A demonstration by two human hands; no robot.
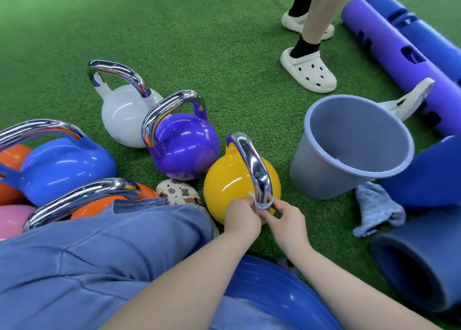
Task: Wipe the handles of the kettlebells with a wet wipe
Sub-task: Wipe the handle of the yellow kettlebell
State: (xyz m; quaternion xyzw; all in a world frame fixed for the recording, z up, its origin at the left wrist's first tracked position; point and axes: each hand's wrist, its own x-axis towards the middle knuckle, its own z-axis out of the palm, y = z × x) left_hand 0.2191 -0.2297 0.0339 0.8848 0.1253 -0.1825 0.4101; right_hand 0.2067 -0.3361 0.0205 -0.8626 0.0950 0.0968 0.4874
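Both hands meet at about 6 o'clock: the left hand (243,216) and right hand (287,221) each pinch an end of a wet wipe (260,203) looped around the near leg of the yellow kettlebell (232,180)'s chrome handle (254,165). That handle seems mid-wipe; which others are done cannot be told. White, purple, blue and orange kettlebells crowd 9 to 11 o'clock on green turf (199,30). A grey bucket (349,160) stands at 3 o'clock.
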